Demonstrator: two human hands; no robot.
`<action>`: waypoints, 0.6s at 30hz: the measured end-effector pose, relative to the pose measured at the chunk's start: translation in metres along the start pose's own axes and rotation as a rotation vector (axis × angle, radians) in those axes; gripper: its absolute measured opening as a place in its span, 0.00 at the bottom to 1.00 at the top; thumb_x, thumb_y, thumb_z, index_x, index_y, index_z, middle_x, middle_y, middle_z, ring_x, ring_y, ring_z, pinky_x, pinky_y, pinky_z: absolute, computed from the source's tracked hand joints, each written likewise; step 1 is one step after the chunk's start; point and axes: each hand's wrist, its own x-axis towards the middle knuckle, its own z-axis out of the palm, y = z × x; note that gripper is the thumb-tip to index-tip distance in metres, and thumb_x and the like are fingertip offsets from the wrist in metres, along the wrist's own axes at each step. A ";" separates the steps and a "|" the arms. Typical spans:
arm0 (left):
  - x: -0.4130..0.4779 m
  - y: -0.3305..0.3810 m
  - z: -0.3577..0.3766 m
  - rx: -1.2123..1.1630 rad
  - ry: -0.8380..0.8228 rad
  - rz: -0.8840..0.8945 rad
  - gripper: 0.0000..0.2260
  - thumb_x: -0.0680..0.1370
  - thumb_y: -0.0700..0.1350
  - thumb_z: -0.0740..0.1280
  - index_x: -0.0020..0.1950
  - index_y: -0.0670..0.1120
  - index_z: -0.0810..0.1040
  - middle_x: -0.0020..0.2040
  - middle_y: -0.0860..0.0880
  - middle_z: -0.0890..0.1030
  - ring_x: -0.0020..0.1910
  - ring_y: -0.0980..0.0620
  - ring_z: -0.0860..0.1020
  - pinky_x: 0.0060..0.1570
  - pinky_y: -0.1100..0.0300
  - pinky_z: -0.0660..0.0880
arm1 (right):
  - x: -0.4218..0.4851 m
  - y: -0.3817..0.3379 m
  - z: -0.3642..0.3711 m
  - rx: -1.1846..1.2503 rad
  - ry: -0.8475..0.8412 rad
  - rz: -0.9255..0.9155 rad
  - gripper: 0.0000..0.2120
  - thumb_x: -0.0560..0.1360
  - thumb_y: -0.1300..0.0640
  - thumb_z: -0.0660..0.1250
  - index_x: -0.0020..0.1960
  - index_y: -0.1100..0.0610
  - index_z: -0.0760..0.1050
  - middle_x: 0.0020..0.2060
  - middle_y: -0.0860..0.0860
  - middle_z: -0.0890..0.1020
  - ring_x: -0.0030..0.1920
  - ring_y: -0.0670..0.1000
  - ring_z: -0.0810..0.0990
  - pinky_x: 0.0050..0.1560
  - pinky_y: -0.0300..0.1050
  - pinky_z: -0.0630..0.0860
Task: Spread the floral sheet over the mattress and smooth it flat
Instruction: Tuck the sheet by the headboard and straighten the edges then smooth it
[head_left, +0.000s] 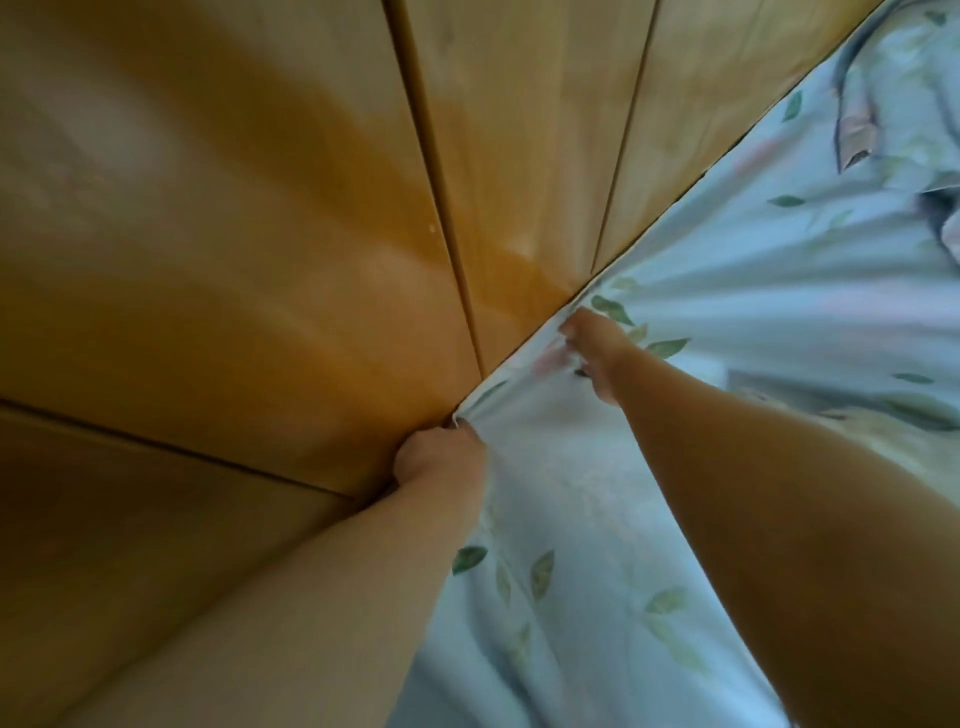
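A pale blue floral sheet (727, 291) with green leaves fills the right and lower part of the head view and hides the mattress. Its edge runs diagonally along wooden panels. My left hand (434, 457) is a fist that grips the sheet's corner, pressed against the wood where the panels meet. My right hand (592, 348) holds the sheet's edge a little further up that line, its fingers curled into the cloth. Folds radiate from both hands across the sheet.
Glossy wooden panels (234, 234) with dark vertical seams fill the left and top, close against the sheet's edge. A lower wooden board (130, 519) sits under my left forearm. A darker patterned fabric (852, 130) lies bunched at the upper right.
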 end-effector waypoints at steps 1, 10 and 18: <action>0.002 0.000 0.006 -0.019 -0.026 -0.007 0.24 0.82 0.38 0.47 0.78 0.41 0.47 0.70 0.40 0.68 0.65 0.41 0.72 0.55 0.50 0.75 | -0.003 0.004 0.003 -0.018 -0.013 -0.021 0.07 0.78 0.62 0.54 0.54 0.56 0.66 0.37 0.52 0.72 0.44 0.53 0.73 0.43 0.40 0.69; -0.016 -0.020 0.048 -0.131 0.120 -0.004 0.27 0.82 0.40 0.48 0.78 0.48 0.42 0.67 0.41 0.71 0.61 0.41 0.75 0.45 0.53 0.70 | -0.060 0.070 0.039 -0.241 0.138 -0.243 0.29 0.76 0.58 0.57 0.76 0.49 0.55 0.73 0.54 0.66 0.70 0.59 0.67 0.70 0.56 0.66; -0.057 -0.057 0.102 -0.205 0.286 0.108 0.29 0.82 0.44 0.53 0.78 0.51 0.40 0.66 0.41 0.68 0.56 0.41 0.76 0.39 0.53 0.69 | -0.130 0.131 0.097 -0.448 0.176 -0.169 0.30 0.76 0.55 0.60 0.76 0.47 0.56 0.75 0.50 0.61 0.73 0.56 0.63 0.72 0.55 0.61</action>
